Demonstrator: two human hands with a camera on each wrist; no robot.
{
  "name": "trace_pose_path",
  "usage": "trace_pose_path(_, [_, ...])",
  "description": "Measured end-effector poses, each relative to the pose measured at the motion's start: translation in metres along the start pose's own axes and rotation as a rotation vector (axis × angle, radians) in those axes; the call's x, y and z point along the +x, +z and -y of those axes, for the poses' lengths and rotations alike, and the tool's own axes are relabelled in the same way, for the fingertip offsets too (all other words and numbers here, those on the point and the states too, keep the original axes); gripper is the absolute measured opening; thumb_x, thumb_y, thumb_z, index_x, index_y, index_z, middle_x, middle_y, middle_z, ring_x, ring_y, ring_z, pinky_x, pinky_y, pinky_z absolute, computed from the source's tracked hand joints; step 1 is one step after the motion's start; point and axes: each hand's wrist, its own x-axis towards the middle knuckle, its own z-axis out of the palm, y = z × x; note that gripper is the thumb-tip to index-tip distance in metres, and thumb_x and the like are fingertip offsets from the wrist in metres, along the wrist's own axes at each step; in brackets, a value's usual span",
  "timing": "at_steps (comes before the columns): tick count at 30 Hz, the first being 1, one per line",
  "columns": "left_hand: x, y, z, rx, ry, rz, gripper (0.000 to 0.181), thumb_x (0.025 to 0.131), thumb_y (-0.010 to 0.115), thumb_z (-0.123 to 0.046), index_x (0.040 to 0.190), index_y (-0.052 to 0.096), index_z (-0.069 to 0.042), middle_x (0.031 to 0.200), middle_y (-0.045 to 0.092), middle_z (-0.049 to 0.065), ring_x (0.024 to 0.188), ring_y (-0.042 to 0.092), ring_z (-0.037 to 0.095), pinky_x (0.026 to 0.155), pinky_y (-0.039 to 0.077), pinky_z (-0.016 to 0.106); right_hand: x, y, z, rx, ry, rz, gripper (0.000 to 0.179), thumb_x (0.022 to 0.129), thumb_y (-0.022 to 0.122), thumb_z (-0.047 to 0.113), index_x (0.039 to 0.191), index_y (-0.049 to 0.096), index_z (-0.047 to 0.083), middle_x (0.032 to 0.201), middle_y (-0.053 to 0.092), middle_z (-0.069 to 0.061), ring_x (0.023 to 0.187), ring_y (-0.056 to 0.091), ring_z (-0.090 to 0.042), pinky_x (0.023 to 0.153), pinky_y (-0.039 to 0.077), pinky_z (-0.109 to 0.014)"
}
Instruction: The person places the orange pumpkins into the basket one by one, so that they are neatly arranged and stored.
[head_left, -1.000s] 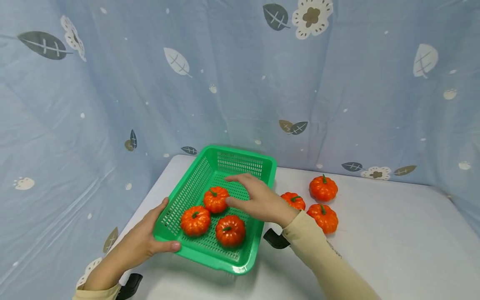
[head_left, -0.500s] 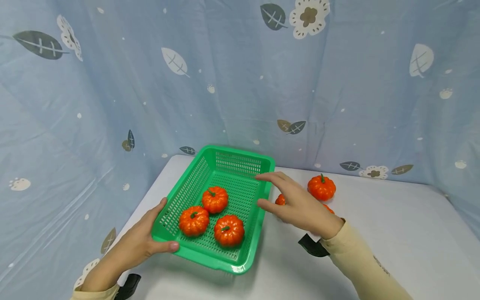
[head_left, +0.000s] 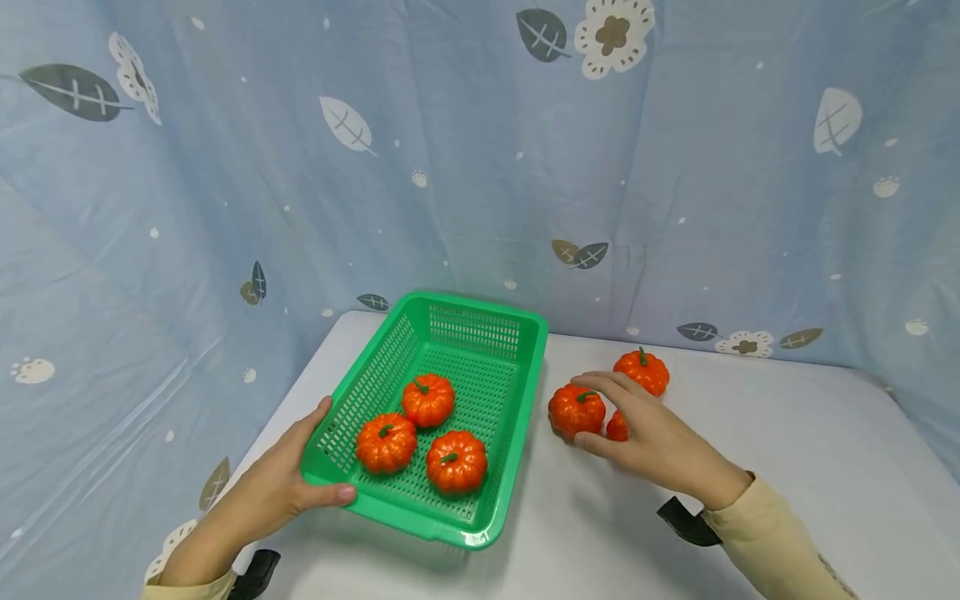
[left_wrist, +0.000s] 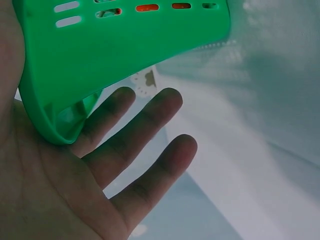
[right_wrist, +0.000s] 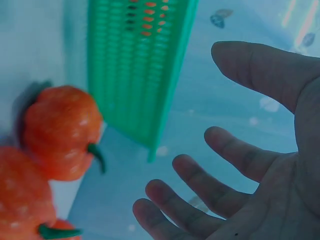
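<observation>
A green plastic basket (head_left: 442,521) holds three small orange pumpkins with green stems: one at the back (head_left: 428,400), one at the left (head_left: 386,443) and one at the right (head_left: 457,462). My left hand (head_left: 273,479) rests at its near left corner, thumb along the front rim; the left wrist view shows three straight, spread fingers (left_wrist: 145,145) below the wall. Right of the basket, three more pumpkins stand close together: a near one (head_left: 577,412), one mostly covered by my hand (head_left: 617,427) and a rear one (head_left: 642,372). Over them my right hand (head_left: 667,446) hovers, fingers spread, holding nothing.
A white table (head_left: 787,467) carries everything. Behind it and at the left hangs a blue patterned cloth (head_left: 450,150). Black straps sit on both wrists, the right strap (head_left: 686,522) below the right hand.
My right hand has moved right, from above the basket to the pumpkins beside it. The near pumpkin has come into view. The left hand and the basket stay in place.
</observation>
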Motion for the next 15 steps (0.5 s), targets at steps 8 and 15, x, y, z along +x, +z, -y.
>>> trace_pose_path(8, [0.001,0.003,-0.002,-0.028,0.000,0.008,0.123,0.077,0.088,-0.043,0.165,0.006,-0.019,0.162,0.021,0.028,0.142,0.028,0.053,0.100,0.036,0.071,-0.012,0.003,-0.023,-0.025,0.036,-0.016,0.065,0.088,0.080,0.040,0.143,0.053,0.019,0.150,0.046,-0.010,0.139,0.041,-0.037,0.103,0.039,-0.066])
trace_pose_path(15, [0.001,0.001,-0.001,-0.027,-0.009,0.002,0.123,0.077,0.088,-0.042,0.165,0.005,-0.019,0.162,0.021,0.028,0.142,0.028,0.053,0.100,0.035,0.071,-0.023,0.004,-0.034,-0.046,0.083,-0.008,0.069,0.086,0.082,0.038,0.144,0.054,0.016,0.147,0.047,-0.013,0.135,0.044,-0.040,0.099,0.044,-0.065])
